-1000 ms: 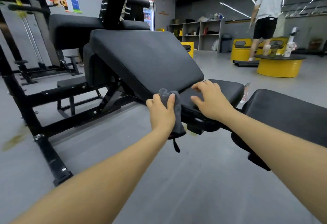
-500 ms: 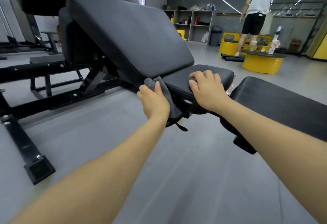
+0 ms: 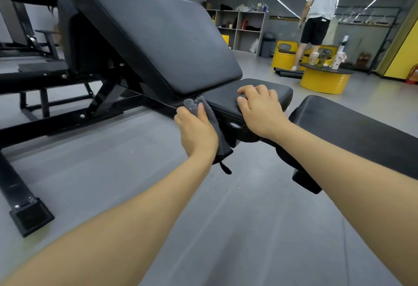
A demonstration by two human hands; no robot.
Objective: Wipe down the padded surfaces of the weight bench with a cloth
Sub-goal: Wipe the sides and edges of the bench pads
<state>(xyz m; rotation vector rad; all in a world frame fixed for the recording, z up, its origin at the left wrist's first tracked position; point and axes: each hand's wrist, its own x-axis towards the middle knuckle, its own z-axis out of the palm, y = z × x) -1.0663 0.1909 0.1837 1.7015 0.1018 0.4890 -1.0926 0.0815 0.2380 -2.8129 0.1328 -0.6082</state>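
The black weight bench has a tilted back pad (image 3: 162,37) and a small flat seat pad (image 3: 226,102) in front of it. My left hand (image 3: 196,132) grips a grey cloth (image 3: 212,123) and holds it against the near side edge of the seat pad, by the gap under the back pad. The cloth's lower end and a strap hang down below my hand. My right hand (image 3: 260,109) rests on top of the seat pad with its fingers curled over the pad's edge.
A second black padded bench (image 3: 352,129) lies close on the right, under my right forearm. The bench's black steel frame and foot (image 3: 29,215) run along the left. A person (image 3: 321,14) stands far back near yellow drum tables (image 3: 323,80) and shelves (image 3: 239,28).
The view has moved closer to the bench. My left hand with the cloth has slid slightly along the seat pad's side edge. My right hand stays on the seat pad.
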